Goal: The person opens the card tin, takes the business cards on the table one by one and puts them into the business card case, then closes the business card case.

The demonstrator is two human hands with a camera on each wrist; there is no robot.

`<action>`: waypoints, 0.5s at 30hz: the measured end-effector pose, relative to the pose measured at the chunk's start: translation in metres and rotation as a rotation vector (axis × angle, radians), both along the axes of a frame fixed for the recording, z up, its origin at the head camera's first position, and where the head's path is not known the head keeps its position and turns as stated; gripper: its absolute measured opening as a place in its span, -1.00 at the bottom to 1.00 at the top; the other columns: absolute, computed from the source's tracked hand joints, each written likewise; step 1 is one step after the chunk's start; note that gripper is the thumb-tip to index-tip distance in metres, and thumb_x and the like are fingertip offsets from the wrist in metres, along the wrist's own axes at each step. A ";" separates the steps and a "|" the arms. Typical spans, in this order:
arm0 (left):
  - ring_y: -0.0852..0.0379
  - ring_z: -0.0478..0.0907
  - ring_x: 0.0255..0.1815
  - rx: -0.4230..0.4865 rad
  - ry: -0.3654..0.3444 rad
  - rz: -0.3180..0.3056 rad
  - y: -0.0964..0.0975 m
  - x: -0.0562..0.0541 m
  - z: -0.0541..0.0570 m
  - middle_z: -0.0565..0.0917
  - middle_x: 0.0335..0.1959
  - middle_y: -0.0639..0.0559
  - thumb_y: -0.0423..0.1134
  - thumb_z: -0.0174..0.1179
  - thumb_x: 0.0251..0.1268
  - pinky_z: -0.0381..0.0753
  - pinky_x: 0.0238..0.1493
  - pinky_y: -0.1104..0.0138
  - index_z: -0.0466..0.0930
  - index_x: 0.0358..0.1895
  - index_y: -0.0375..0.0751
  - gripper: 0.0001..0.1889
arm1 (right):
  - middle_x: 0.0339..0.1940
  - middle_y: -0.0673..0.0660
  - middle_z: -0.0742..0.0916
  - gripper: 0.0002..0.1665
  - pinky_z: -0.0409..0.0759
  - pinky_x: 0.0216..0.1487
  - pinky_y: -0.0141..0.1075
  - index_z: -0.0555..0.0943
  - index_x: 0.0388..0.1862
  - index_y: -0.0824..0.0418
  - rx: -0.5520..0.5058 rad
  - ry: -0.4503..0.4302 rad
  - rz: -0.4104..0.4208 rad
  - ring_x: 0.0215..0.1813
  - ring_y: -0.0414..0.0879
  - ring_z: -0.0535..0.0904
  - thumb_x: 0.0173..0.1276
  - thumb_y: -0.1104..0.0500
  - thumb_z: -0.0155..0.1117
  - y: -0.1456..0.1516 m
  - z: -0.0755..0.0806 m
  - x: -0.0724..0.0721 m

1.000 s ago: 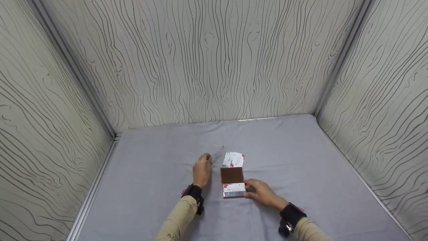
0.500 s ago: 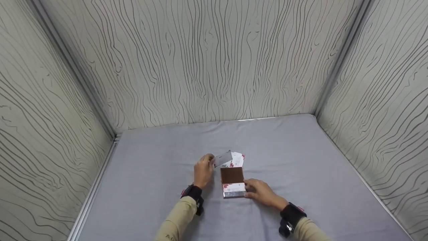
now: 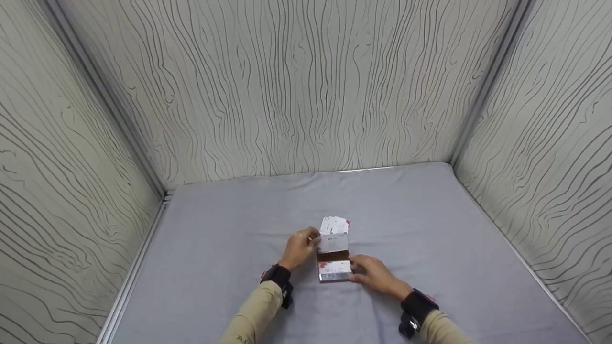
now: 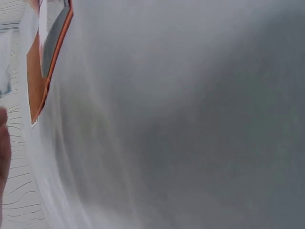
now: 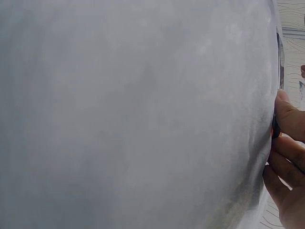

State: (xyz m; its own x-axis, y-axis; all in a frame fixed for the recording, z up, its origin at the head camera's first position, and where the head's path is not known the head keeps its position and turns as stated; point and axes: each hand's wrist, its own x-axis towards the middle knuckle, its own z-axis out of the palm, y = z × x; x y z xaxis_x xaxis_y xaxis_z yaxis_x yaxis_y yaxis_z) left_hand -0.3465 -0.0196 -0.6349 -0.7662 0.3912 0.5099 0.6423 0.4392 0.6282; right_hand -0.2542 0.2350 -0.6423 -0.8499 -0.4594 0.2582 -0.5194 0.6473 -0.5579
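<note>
An open business card holder (image 3: pixel 339 256) with a brown inner lid lies flat on the cloth. In its lower half sits a white card with red flowers (image 3: pixel 336 267), partly under a grey strip. My left hand (image 3: pixel 300 246) pinches a single business card (image 3: pixel 333 242) by its left edge, over the lid. My right hand (image 3: pixel 375 274) grips the holder's right edge between thumb and fingers. In the left wrist view the brown holder (image 4: pixel 36 78) shows at the upper left, with a bit of a finger (image 4: pixel 4 143) below. The right wrist view catches the right hand (image 5: pixel 290 167) at the holder's edge.
Just beyond the holder lie several fanned white business cards (image 3: pixel 335 223) with red flowers. A grey cloth (image 3: pixel 229 220) covers the table. Wood-grain patterned panels (image 3: pixel 287 86) rise at the back and both sides.
My left hand has turned the card from edge-on to flat and brought it right and nearer, from beside the fanned cards to over the lid. The right hand stays on the holder.
</note>
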 end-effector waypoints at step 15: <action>0.23 0.53 -0.41 -0.139 -0.234 -0.085 -0.007 0.003 -0.006 0.64 -0.44 0.13 -0.38 0.32 0.20 0.55 -0.29 0.35 0.67 -0.28 -0.21 -0.94 | 0.00 0.27 0.70 -0.45 0.51 0.10 0.10 0.60 0.11 0.40 -0.023 -0.024 -0.015 0.05 0.20 0.61 0.21 0.16 0.47 -0.002 0.002 0.001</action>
